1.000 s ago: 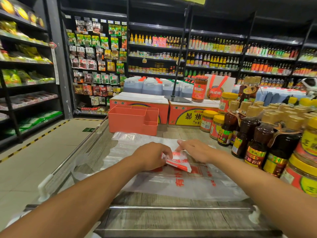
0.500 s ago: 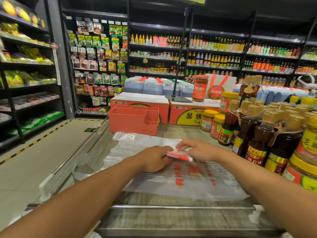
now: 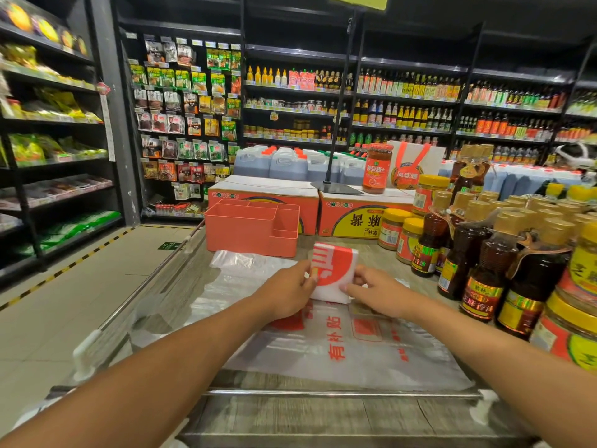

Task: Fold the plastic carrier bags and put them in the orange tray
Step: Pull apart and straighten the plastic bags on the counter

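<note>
A small folded carrier bag [image 3: 336,270], white with a red print, stands tilted up on edge between my two hands. My left hand [image 3: 287,294] pinches its left edge and my right hand [image 3: 376,294] pinches its lower right corner. Beneath them a flat clear carrier bag [image 3: 349,350] with red lettering lies spread on the wooden counter, with more clear plastic [image 3: 245,261] bunched behind it. The orange tray [image 3: 248,234], with several compartments, stands just beyond the bags, a short way past the folded bag.
Dark sauce bottles [image 3: 478,253] and yellow-lidded jars [image 3: 392,232] crowd the counter's right side. Orange cartons [image 3: 352,215] sit behind the tray. A metal rail [image 3: 339,393] runs along the counter's near edge. An open aisle floor [image 3: 64,302] lies to the left.
The folded bag was lying low on the flat bag; both hands have since lifted it, turned it up on edge and moved it a little farther towards the tray.
</note>
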{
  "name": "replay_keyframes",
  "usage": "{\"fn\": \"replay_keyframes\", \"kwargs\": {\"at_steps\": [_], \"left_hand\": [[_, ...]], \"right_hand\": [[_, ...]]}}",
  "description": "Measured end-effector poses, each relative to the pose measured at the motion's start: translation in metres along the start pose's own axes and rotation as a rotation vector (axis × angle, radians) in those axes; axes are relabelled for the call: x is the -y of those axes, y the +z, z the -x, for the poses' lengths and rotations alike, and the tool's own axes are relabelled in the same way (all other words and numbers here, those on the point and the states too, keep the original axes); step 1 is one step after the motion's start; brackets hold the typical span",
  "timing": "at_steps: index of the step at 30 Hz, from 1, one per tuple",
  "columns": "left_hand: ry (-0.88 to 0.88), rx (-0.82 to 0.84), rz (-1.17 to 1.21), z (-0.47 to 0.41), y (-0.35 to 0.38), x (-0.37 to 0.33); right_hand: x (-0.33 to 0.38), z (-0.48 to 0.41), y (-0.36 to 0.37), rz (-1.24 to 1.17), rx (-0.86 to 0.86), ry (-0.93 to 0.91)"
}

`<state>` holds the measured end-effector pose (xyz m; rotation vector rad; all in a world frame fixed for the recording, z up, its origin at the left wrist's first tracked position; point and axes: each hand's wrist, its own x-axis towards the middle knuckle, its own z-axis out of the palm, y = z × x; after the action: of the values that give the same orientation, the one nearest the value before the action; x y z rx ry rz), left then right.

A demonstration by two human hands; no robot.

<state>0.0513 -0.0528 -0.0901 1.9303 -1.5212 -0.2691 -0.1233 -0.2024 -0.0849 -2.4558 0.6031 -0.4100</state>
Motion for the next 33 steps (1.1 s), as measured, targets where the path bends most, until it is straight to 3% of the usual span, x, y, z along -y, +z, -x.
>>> {"fn": "replay_keyframes", "kwargs": {"at_steps": [2,8,13,16,20,25,29,33], "left_hand": [[-0.058,-0.026,0.04,-0.003,0.001,0.002],[-0.169,-0.061,0.027,-0.005,0.002,0.006],[-0.015,-0.114,-0.206,-0.003,0.005,0.007],[0.123,-0.009,-0.373,-0.004,0.01,0.008],[0.137,0.166,-0.464,-0.003,0.014,0.008],[0.096,0.303,-0.538,0.0,0.018,0.009],[0.062,0.342,-0.543,0.0,0.018,0.008],[0.046,0.357,-0.559,0.001,0.019,0.009]], "right_hand": [[0.003,-0.001,0.003,-0.098,-0.025,0.038],[0.001,-0.009,0.014,-0.099,-0.113,0.126],[0.007,-0.012,0.016,-0.048,-0.181,0.162],[0.006,-0.013,0.02,0.092,-0.215,0.145],[-0.004,-0.013,0.021,0.325,-0.235,0.155],[-0.001,-0.009,0.026,0.57,-0.055,-0.078],[0.0,-0.004,0.028,0.59,0.154,0.026],[0.002,-0.001,0.028,0.648,0.241,0.057]]}}
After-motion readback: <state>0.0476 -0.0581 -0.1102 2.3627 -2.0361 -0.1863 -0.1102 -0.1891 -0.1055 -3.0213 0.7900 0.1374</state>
